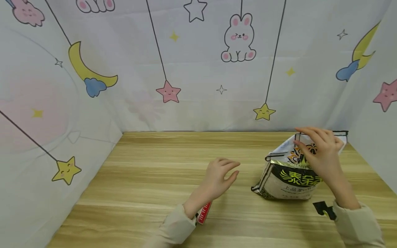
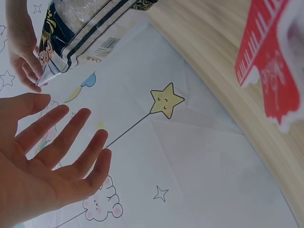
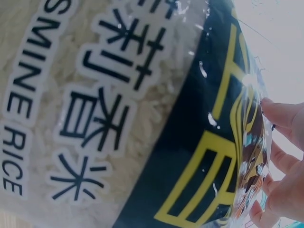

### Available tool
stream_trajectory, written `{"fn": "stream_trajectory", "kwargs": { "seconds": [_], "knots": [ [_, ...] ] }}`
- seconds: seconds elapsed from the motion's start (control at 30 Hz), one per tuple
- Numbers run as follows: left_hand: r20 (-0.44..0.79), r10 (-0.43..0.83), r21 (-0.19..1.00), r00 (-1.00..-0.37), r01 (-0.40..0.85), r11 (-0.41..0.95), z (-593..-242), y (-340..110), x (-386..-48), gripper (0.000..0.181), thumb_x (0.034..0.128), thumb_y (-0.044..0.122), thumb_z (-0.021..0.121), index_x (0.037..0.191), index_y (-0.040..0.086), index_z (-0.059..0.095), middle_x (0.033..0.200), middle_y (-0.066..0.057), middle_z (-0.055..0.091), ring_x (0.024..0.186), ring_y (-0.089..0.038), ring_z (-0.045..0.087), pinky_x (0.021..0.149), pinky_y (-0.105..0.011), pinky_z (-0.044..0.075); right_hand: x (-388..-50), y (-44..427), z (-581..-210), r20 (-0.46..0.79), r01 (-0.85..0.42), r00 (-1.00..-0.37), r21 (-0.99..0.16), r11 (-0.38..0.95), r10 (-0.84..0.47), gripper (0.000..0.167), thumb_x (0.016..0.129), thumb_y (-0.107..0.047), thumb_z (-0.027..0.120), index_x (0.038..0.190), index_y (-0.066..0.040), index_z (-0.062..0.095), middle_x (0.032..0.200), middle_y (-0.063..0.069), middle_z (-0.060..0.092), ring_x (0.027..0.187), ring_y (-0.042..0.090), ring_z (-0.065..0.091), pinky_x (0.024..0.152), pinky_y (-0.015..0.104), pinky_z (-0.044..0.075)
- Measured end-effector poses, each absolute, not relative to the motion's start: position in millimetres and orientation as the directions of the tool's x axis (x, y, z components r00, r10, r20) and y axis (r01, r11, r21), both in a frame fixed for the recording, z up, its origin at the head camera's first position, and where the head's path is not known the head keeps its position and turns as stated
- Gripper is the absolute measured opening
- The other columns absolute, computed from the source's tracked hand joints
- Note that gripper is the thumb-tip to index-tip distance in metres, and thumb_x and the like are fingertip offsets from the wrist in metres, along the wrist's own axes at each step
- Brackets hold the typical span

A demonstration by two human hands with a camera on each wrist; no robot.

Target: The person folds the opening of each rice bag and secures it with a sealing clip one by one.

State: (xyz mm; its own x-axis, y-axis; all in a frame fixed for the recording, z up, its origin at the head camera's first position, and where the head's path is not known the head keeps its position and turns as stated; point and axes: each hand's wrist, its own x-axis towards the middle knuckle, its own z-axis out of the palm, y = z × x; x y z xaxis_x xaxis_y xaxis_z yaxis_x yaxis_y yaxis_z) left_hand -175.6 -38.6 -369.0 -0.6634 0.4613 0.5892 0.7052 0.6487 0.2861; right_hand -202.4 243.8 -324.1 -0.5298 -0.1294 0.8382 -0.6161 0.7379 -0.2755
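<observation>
A bag of jasmine rice (image 1: 294,182) stands upright on the right side of the table, its clear front showing the grains under a black band with yellow-green lettering. My right hand (image 1: 325,155) holds the bag's white upper part, thumb in front and fingers curled over the top edge. The right wrist view shows the printed rice bag (image 3: 118,95) close up, with the right hand (image 3: 285,166) at its upper end. To the bag's left, my left hand (image 1: 218,177) hovers above the table, fingers relaxed and slightly bent, holding nothing.
Below my left wrist lies a red-and-white item (image 1: 204,213), partly hidden by the sleeve. A small black piece with a bit of green (image 1: 324,209) lies by my right sleeve. Patterned white cloth (image 1: 198,69) encloses the wooden table (image 1: 149,165) at the back and sides.
</observation>
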Motion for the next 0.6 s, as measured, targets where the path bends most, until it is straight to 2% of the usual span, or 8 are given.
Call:
{"fn": "stream_trajectory", "kwargs": {
  "seconds": [0.4,0.6],
  "knots": [
    [0.594,0.489,0.175,-0.638,0.696,0.696,-373.7,-66.3,-170.6,0.024,0.0823,0.021,0.063,0.105,0.015,0.066,0.104,-0.001,0.066,0.105,-0.023,0.055,0.084,-0.041,0.042,-200.6,243.2,-322.7,0.833,-0.610,-0.539,-0.284,0.740,-0.124,0.038,0.068,0.002,0.071,0.105,-0.006,0.064,0.100,0.021,0.059,0.100,-0.002,0.028,0.083,0.037,0.011],
    [0.539,0.520,0.159,-0.663,0.686,0.710,-379.8,-83.2,-170.2,0.026,0.0813,0.021,0.064,0.106,0.015,0.065,0.105,-0.004,0.065,0.106,-0.026,0.053,0.084,-0.042,0.041,-201.9,243.2,-323.2,0.835,-0.614,-0.535,-0.280,0.738,-0.129,0.039,0.068,0.002,0.072,0.105,-0.007,0.064,0.100,0.020,0.059,0.100,-0.003,0.028,0.083,0.036,0.011]
  ]
}}
